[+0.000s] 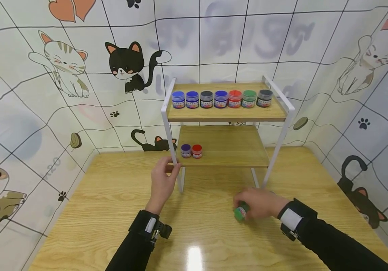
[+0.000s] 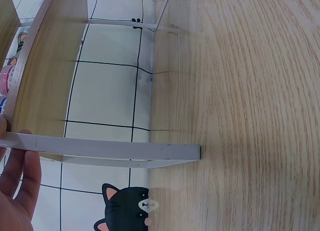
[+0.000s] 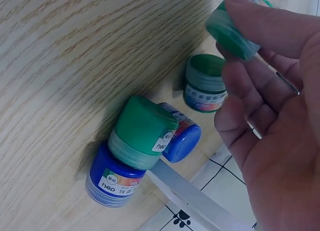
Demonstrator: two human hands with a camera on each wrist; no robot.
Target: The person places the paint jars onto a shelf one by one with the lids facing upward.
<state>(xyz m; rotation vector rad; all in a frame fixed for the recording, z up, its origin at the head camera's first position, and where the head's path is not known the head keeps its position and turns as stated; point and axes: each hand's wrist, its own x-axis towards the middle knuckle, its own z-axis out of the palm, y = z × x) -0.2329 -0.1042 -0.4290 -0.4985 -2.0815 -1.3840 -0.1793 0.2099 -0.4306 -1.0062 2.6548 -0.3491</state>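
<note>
In the head view my right hand (image 1: 256, 203), low over the table before the rack's right leg, grips a small green paint jar (image 1: 240, 212). The right wrist view shows this green jar (image 3: 234, 33) between thumb and fingers. Around it in that view are a green jar (image 3: 205, 83), another green jar (image 3: 142, 131) and blue jars (image 3: 114, 178); the head view does not show these apart from the hand. My left hand (image 1: 163, 178) pinches the rack's white left leg (image 2: 105, 147) at the lower shelf's front corner, thumb and fingers on opposite sides.
The two-tier rack (image 1: 227, 119) stands against a patterned wall cloth. Several capped jars, such as a red jar (image 1: 235, 99), line its upper shelf. A purple jar (image 1: 186, 151) and a red jar (image 1: 197, 151) sit at the lower shelf's left. Wooden tabletop (image 1: 119, 226) spreads in front.
</note>
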